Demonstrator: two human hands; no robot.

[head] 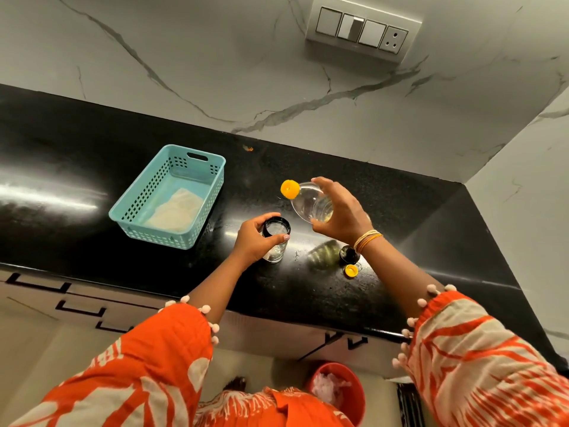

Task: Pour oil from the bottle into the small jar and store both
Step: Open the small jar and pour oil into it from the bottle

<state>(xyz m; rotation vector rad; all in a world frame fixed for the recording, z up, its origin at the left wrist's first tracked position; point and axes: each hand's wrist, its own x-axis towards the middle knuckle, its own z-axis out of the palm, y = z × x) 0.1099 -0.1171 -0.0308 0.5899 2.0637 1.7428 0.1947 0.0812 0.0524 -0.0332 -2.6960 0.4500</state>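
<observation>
My right hand [340,211] grips a clear plastic oil bottle [311,204], held in the air and tilted to the left. Its yellow neck piece [289,189] points toward the small jar. The small glass jar [275,238] with a black rim stands on the black counter [92,186], and my left hand [255,238] holds it around the rim. The jar's mouth is uncovered. A small yellow cap [351,270] and a black lid [349,254] lie on the counter under my right wrist.
A teal plastic basket [129,217] with a pale cloth inside stands on the counter to the left of the jar. A marble wall with a switch panel [363,29] rises behind. A red bin [337,389] sits on the floor below the counter edge.
</observation>
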